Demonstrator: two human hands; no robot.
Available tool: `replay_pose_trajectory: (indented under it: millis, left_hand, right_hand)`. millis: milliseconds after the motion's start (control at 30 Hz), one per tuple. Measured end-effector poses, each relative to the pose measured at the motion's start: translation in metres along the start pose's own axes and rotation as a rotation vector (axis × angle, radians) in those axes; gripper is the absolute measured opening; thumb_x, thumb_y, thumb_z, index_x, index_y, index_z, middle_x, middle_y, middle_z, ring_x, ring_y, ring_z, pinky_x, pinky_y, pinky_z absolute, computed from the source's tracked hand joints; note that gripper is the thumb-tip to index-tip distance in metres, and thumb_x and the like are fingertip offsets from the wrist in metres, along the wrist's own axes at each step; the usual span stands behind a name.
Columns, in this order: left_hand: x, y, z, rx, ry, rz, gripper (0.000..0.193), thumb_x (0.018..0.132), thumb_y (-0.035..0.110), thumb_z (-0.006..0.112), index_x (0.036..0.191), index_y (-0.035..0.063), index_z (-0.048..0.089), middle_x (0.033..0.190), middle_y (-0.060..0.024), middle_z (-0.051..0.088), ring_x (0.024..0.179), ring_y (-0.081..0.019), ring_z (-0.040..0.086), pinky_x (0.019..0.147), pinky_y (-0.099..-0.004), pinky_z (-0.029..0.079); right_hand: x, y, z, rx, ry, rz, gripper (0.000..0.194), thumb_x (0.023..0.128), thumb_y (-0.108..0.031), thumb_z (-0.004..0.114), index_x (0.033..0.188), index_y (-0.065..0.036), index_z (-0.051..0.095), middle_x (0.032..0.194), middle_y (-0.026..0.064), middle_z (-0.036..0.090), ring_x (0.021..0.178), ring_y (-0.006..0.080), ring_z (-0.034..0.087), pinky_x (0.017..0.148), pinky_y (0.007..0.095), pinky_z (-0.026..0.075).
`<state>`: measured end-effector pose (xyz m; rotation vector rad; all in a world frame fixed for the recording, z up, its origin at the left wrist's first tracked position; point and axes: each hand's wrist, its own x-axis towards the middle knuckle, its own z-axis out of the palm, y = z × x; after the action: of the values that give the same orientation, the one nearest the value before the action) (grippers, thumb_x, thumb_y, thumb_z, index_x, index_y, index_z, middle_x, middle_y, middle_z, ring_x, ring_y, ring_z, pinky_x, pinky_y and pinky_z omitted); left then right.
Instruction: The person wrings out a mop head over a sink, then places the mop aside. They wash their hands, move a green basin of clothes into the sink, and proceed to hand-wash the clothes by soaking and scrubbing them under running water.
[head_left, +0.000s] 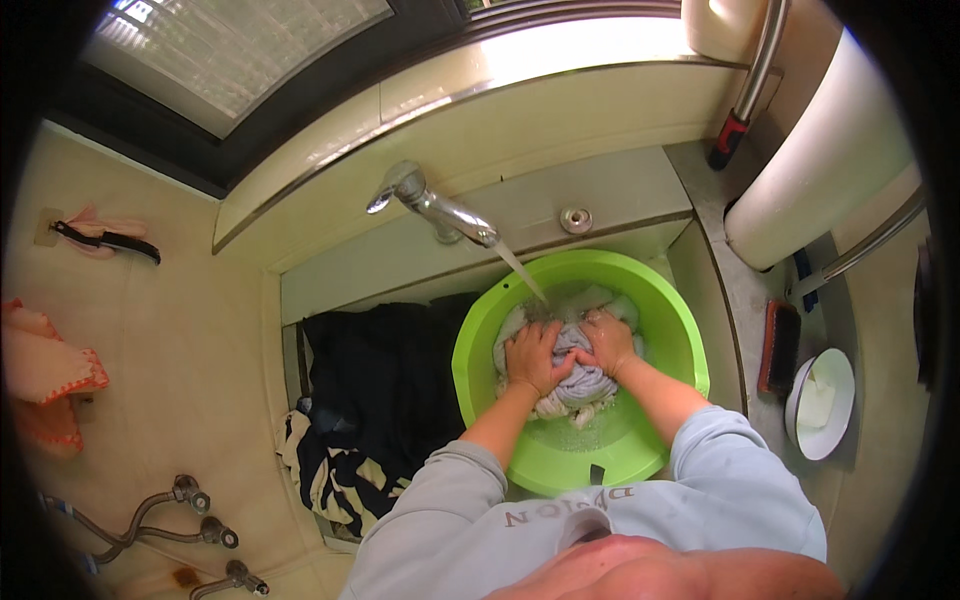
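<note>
A bright green plastic basin (480, 330) sits in the sink, holding water and a bunched, wet pale grey cloth (589, 382). My left hand (531, 356) grips the left side of this bundle. On the opposite side my right hand (607, 341) grasps the cloth, its fingertips partly hidden in the folds and water. Both thumbs point inward and nearly meet over the bundle. From the chrome faucet (457, 214) a stream of water falls into the basin just beyond my hands. Suds float on the water nearest me.
Dark clothes (382, 360) and a black-and-cream patterned fabric (352, 480) fill the sink's left side. On the right ledge lie a scrub brush (780, 346) and a white bowl (844, 405) holding what looks like soap. A thick white pipe (817, 165) rises behind them. Valves (199, 495) project at lower left.
</note>
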<state>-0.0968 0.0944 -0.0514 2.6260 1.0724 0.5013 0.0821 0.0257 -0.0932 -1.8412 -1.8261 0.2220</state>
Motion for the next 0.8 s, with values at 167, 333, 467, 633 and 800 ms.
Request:
replay_pose_trajectory:
  millis: [167,333,467,633,800]
  left_hand:
    - [-0.0004,0.0018,-0.0024,-0.007,0.003,-0.003,0.057,0.071,0.050,0.065,0.117,0.0181,0.059,0.102,-0.0087,0.057,0.099,-0.0305,0.054,0.075,-0.0495,0.039]
    - [-0.0009,0.0038,-0.0047,-0.004,0.032,0.007,0.055,0.072,0.049,0.064,0.116,0.0171,0.059,0.101,-0.0087,0.057,0.098,-0.0307,0.052,0.076,-0.0467,0.038]
    - [-0.0006,0.0043,-0.0062,-0.004,0.011,0.004,0.056,0.072,0.050,0.063,0.117,0.0171,0.059,0.101,-0.0089,0.057,0.098,-0.0308,0.053,0.077,-0.0468,0.038]
    - [-0.0002,0.0046,-0.0058,0.021,0.019,0.021,0.056,0.073,0.051,0.062,0.118,0.0174,0.058,0.100,-0.0088,0.057,0.097,-0.0309,0.053,0.076,-0.0470,0.038]
    - [-0.0012,0.0041,-0.0039,-0.010,0.047,0.035,0.055,0.073,0.051,0.062,0.118,0.0179,0.058,0.099,-0.0085,0.057,0.097,-0.0308,0.053,0.076,-0.0472,0.038]
  right_hand:
    - [0.0012,-0.0042,-0.0070,0.009,-0.017,0.006,0.050,0.071,-0.051,0.066,0.096,-0.007,0.068,0.103,0.0145,0.061,0.097,0.0350,0.058,0.076,0.0448,0.051]
    - [0.0014,-0.0062,-0.0080,0.002,0.016,0.004,0.049,0.071,-0.051,0.065,0.096,-0.008,0.068,0.101,0.0135,0.060,0.096,0.0337,0.058,0.076,0.0447,0.051]
    - [0.0011,-0.0045,-0.0054,0.020,0.079,-0.033,0.048,0.072,-0.051,0.065,0.095,-0.009,0.068,0.101,0.0129,0.060,0.098,0.0334,0.058,0.076,0.0444,0.050]
    - [0.0001,-0.0035,-0.0044,0.019,0.034,-0.013,0.046,0.072,-0.050,0.066,0.094,-0.010,0.068,0.100,0.0125,0.059,0.096,0.0334,0.057,0.076,0.0442,0.050]
    - [-0.0003,-0.0054,-0.0064,0.006,0.065,-0.031,0.044,0.072,-0.050,0.066,0.091,-0.010,0.068,0.098,0.0118,0.059,0.095,0.0324,0.057,0.074,0.0436,0.051]
